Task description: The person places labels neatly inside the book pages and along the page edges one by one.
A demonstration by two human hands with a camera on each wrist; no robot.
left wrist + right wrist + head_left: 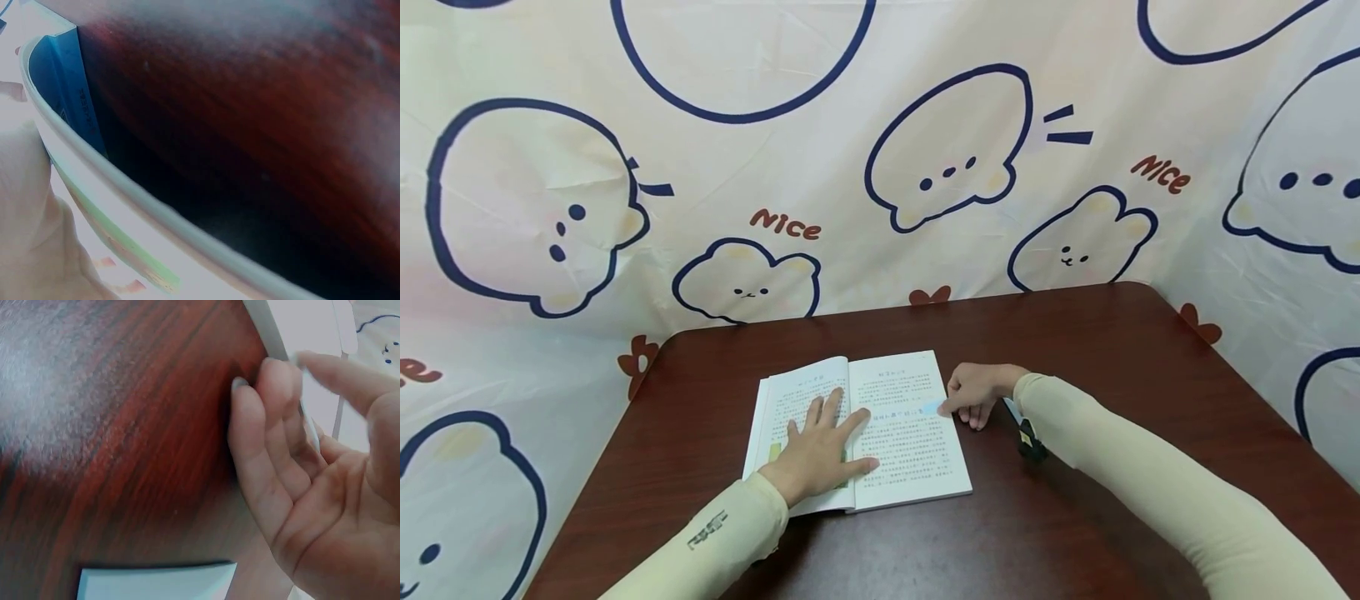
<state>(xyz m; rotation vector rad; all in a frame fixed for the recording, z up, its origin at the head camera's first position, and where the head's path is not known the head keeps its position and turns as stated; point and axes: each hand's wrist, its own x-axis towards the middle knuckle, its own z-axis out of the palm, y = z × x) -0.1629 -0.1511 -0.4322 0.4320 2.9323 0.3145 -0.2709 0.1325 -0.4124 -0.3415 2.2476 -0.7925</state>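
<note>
An open book [910, 450] with printed pages lies on the dark wooden table. Across its middle fold my left hand [820, 446] rests with fingers spread, pressing on both pages. In the left wrist view, the left pages [206, 265] bow up above the table and the blue cover [78, 94] shows beneath. At the right page's outer edge, my right hand [973, 392] pinches a small light-blue sticky note [931, 407] that overlaps the page beside a heading. Its other fingers [247, 422] curl close to the tabletop beside the book, and its index finger is mostly hidden.
A pale blue flat piece [156, 584] lies on the table near the right wrist, partly hidden by the sleeve in the head view. The brown tabletop [880, 558] extends around the book. Behind it hangs a cream cloth [850, 167] with cartoon drawings.
</note>
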